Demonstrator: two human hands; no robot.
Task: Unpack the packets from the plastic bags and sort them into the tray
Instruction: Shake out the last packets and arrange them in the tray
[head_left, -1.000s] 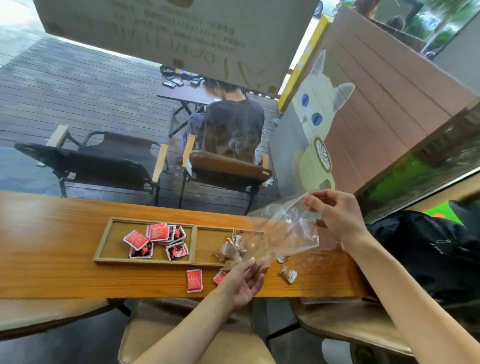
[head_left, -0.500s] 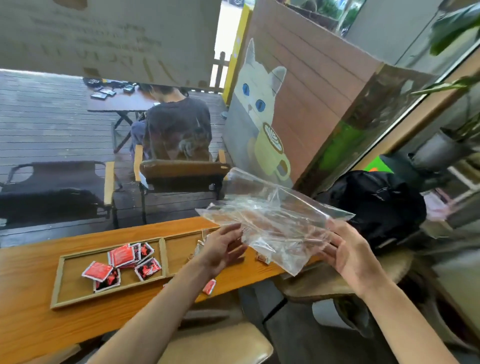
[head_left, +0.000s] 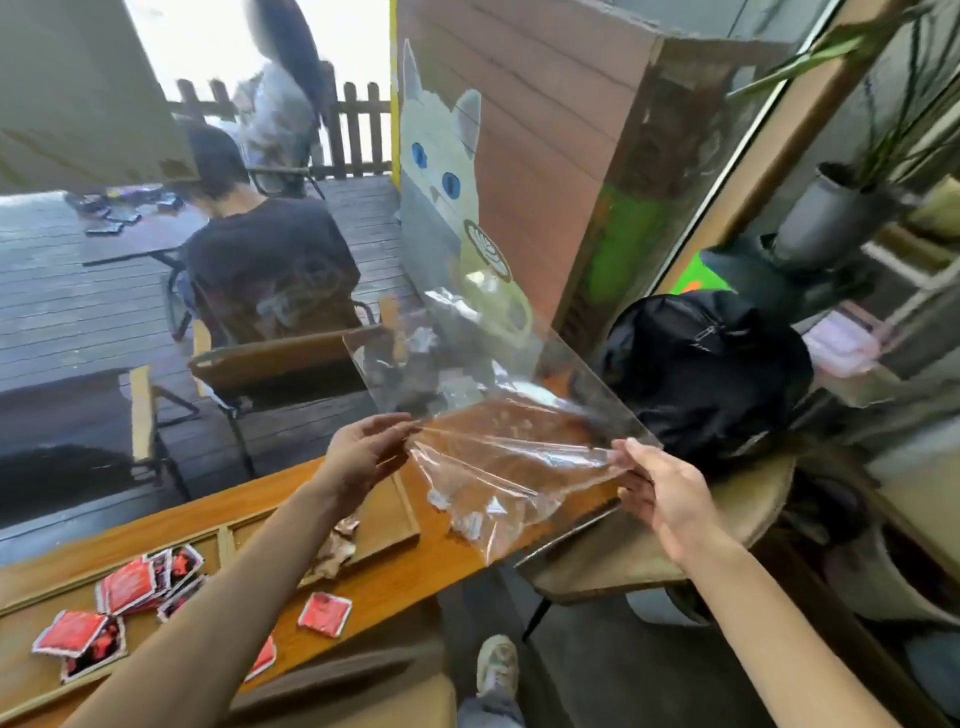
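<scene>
While both hands pinch one clear bag (head_left: 498, 447) aloft, left fingers (head_left: 387, 434) on its left edge and right fingers (head_left: 626, 460) on its right, the tray (head_left: 395, 519) lies below the left fingers. Its left compartment holds several red packets (head_left: 130, 587); brownish packets (head_left: 332, 551), count unclear, fill the right. One red packet (head_left: 325, 612) lies outside on the surface (head_left: 405, 577).

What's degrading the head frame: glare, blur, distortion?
Head view: bright sky blows out the top, above the fence. The clear plastic bag, held by the left hand and right hand, carries specular streaks and shows the scene through it. Wide-angle bending curves the wooden counter; the plants at right are smeared. The red packets in the tray stay legible.
</scene>
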